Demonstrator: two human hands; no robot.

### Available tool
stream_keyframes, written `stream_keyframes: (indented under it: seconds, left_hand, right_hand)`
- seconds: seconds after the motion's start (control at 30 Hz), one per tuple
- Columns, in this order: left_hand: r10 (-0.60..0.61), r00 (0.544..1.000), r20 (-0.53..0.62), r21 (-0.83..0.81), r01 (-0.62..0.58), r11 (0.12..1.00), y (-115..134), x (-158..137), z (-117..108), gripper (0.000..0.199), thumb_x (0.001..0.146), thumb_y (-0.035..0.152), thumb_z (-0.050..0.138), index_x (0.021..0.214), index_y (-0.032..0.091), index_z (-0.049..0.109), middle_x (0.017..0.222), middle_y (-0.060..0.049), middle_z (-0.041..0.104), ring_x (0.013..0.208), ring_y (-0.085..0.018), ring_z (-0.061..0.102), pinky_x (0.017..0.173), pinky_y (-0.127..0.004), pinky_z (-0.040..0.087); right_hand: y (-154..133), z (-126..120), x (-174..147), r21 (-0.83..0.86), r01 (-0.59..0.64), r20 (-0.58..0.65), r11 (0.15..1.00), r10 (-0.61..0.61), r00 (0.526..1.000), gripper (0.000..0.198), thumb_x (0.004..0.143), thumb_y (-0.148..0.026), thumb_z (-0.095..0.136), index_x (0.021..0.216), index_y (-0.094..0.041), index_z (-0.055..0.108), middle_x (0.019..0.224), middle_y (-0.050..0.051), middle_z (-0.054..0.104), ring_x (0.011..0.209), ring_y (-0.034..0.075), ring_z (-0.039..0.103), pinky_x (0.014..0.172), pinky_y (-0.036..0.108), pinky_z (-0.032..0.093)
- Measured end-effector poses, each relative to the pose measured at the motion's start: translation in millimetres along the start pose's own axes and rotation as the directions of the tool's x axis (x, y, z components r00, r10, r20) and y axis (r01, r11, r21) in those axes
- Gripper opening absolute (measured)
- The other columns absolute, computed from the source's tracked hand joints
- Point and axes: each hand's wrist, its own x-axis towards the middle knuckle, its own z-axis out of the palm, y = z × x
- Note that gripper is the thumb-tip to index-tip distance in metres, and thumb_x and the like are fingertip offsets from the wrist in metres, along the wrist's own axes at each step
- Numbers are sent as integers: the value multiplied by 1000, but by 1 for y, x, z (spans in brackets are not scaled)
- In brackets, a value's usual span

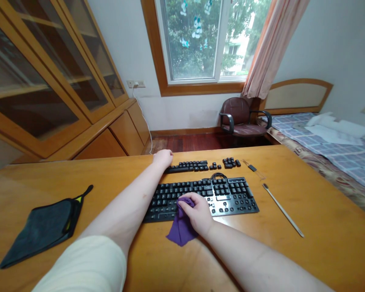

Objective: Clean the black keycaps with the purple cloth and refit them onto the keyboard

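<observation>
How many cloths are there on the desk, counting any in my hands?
2. A purple cloth is pinched in your right hand, at the keyboard's front edge; a folded dark grey cloth lies on the desk's left side. Others could be hidden behind your arms.

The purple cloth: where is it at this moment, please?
In the head view, the purple cloth is just below the centre, held by the right hand and overlapping the near edge of the black keyboard.
</observation>
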Motion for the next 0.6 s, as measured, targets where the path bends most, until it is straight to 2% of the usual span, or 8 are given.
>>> stream_keyframes:
  seconds: [0.13, 0.27, 0.47, 0.6]
  left_hand:
    - [35, 998, 48, -9, -34, 999, -5, 2, 4, 22, 72, 22, 59, 91, 23, 71, 102, -7, 69, 97, -23, 61, 85, -29, 45]
    - [41, 997, 62, -9, -40, 999, -9, 7, 7, 27, 67, 14, 63, 93, 20, 71, 99, -7, 70, 94, -22, 63, 85, -25, 45]
    - [31, 997, 66, -34, -29, 999, -14, 15, 8, 26, 62, 11, 66, 86, 19, 73, 89, -7, 72, 88, -21, 65, 82, -23, 46]
    - [34, 998, 49, -84, -30, 996, -19, 15, 11, 24, 64, 13, 63, 85, 19, 72, 86, -6, 72, 84, -19, 66, 77, -22, 47]
  right_hand:
    - [3, 1, 0, -1, 1, -13, 1000, -1, 1000, 11, 72, -27, 65, 80, -21, 70, 79, 4, 70, 76, 20, 64, 72, 31, 49]
    - [4, 1, 0, -4, -3, 1, 1000, 3, 1000, 12, 73, -27, 64, 81, -20, 69, 79, 4, 69, 76, 19, 63, 73, 31, 49]
    - [7, 2, 1, 10, -9, 6, 1000, 9, 1000, 12, 73, -27, 64, 81, -20, 69, 80, 4, 69, 76, 19, 63, 74, 31, 48]
    - [8, 3, 1, 13, -14, -3, 1000, 14, 1000, 11, 72, -26, 65, 80, -20, 69, 80, 3, 69, 76, 19, 63, 74, 31, 48]
